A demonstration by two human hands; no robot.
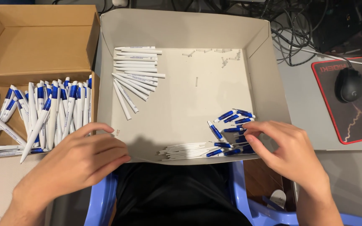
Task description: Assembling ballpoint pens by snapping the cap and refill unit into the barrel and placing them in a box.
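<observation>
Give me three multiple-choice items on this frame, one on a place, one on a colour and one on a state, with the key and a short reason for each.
1. Where do the plain white pen barrels lie in the white tray?
A. far left part
B. near right corner
C. outside it

2. What colour are the clip parts at the right hand?
A. red
B. blue
C. green

3. What is the left hand doing?
A. lifting a pen high
B. resting at the tray's near left corner
C. gripping the computer mouse

Key: 1 A, the barrels are lined up by the tray's left wall toward the far side. 2 B, the heap under the right fingertips is blue and white. 3 B, the hand lies at that corner beside the cardboard box of assembled pens; the mouse sits untouched on its pad.
</observation>
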